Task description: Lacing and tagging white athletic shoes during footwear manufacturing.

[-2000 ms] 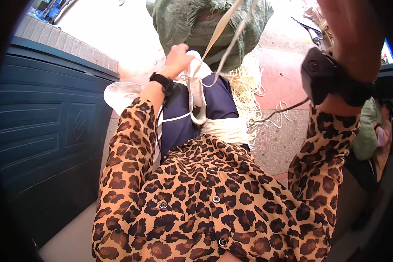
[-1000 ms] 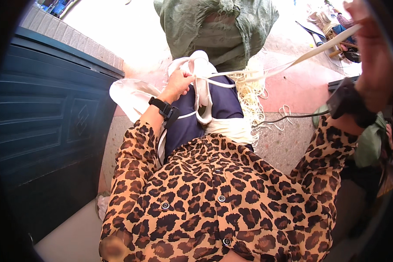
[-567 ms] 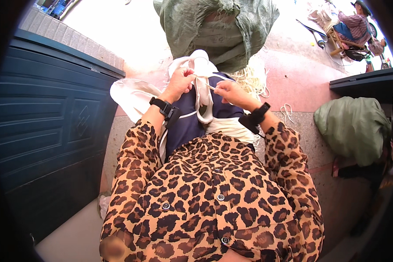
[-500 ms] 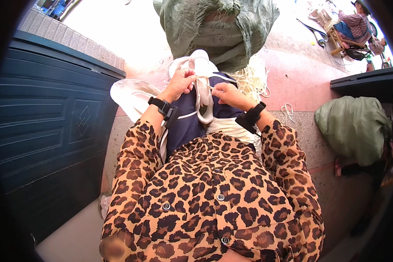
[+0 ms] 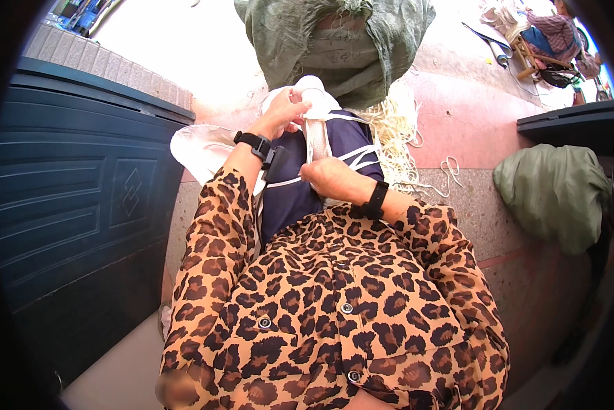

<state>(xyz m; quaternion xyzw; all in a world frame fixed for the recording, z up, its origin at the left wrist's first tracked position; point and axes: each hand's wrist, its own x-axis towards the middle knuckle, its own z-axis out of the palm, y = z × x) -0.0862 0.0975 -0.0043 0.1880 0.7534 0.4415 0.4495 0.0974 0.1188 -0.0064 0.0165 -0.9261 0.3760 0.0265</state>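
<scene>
1. Change since the earlier frame: the right hand (image 5: 334, 179) has dropped from beside the left hand (image 5: 284, 113) to the near end of the white shoe (image 5: 317, 137). White laces (image 5: 361, 156) now lie in loops across the right thigh. The left hand has shifted slightly toward the shoe's far, rounded end.
2. Position: the shoe lies lengthwise between the thighs on dark blue trousers (image 5: 285, 167), its mesh-textured surface exposed between the hands.
3. Left grip: part-closed on the shoe's left side, thumb against the white material, fingers bent. Its firmness cannot be told.
4. Right grip: fingers curled in, nearly fist-like. The fingertips are hidden; whether they have the shoe's edge or a lace cannot be told.
5. Handling (judged): light; soft and pliable along the sides, probably firmer at the rounded end. Not fragile; the laces are limp and may slip or tangle.
6. Hold points (judged): the side near the rounded end to steady it; the near edge for tension.
7. Surroundings: a heap of cream cords (image 5: 397, 137) lies beside the right leg; a green sack (image 5: 361, 75) stands ahead.
</scene>
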